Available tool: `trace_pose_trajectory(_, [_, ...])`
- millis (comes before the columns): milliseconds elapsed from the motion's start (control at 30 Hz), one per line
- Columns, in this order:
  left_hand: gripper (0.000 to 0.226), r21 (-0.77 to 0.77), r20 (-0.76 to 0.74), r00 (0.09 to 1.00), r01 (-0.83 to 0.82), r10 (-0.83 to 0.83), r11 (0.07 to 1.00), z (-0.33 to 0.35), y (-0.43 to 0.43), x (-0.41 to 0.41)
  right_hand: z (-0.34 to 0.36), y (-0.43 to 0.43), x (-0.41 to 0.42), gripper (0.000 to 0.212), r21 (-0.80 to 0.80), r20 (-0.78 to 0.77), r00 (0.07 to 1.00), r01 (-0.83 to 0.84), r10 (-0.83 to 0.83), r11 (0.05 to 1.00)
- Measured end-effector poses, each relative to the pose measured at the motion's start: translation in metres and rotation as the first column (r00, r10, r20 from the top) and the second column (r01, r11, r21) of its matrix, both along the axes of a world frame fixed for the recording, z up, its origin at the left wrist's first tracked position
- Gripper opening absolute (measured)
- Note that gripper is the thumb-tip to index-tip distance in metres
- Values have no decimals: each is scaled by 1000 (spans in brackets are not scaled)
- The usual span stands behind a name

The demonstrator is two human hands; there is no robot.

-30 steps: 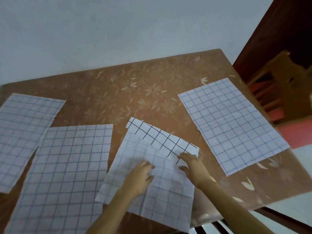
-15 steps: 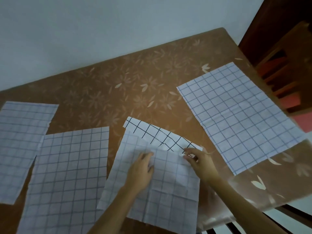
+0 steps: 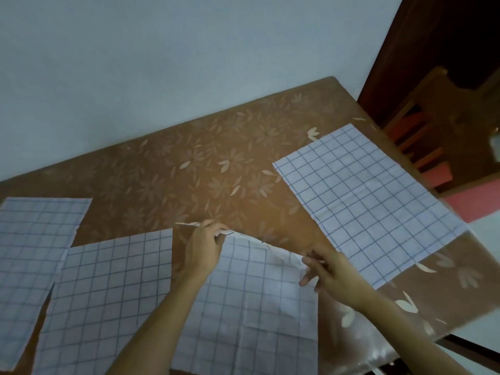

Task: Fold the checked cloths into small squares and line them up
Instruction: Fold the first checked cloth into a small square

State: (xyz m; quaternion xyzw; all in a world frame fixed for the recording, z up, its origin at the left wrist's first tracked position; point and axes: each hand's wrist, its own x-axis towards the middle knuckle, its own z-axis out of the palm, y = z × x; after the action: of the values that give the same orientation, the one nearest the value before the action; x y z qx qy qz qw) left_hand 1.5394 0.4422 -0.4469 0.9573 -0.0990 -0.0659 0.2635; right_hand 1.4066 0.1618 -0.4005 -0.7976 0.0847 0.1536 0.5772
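Observation:
Several white cloths with a blue check lie on the brown flowered table (image 3: 216,163). The middle cloth (image 3: 251,301) lies in front of me with its far edge raised off the table. My left hand (image 3: 204,249) pinches that far edge at its left corner. My right hand (image 3: 328,269) pinches the same edge at its right corner. A flat cloth (image 3: 108,293) lies to the left, another flat cloth (image 3: 35,239) at the far left, and a fourth flat cloth (image 3: 365,196) to the right.
A pale wall runs behind the table. A dark wooden door frame (image 3: 400,50) and a wooden chair (image 3: 443,125) with red parts stand at the right. The table's right edge (image 3: 433,334) is close to my right forearm.
Both hands slid up from the cloth's middle to its far edge and lifted it. The dark-lined layer that showed beyond that edge is now almost hidden. The camera tilted.

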Motion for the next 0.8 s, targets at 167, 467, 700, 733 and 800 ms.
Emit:
trace_pose_trajectory(167, [6,37,30,1000,5,-6,999,11,26,11,2,-2,-2,13,-13,68,977,204,-203,979])
trace_pose_trajectory(467, [12,-46,24,999,37,-36,998,10,78,-47,-7,9,-34,37,-294,206,978,104,-44,950])
trace_pose_trajectory(700, [7,48,-1,990,141,-141,989,-15,108,-127,-55,25,-90,37,-515,235,968,49,86,856])
trace_pose_trajectory(733, [8,59,-7,989,145,-145,988,-20,114,-137,-61,27,-99,37,-534,203,973,14,112,846])
trace_pose_trajectory(800, [9,80,-17,988,151,-151,985,-30,123,-156,-71,31,-117,39,-559,120,980,-68,162,827])
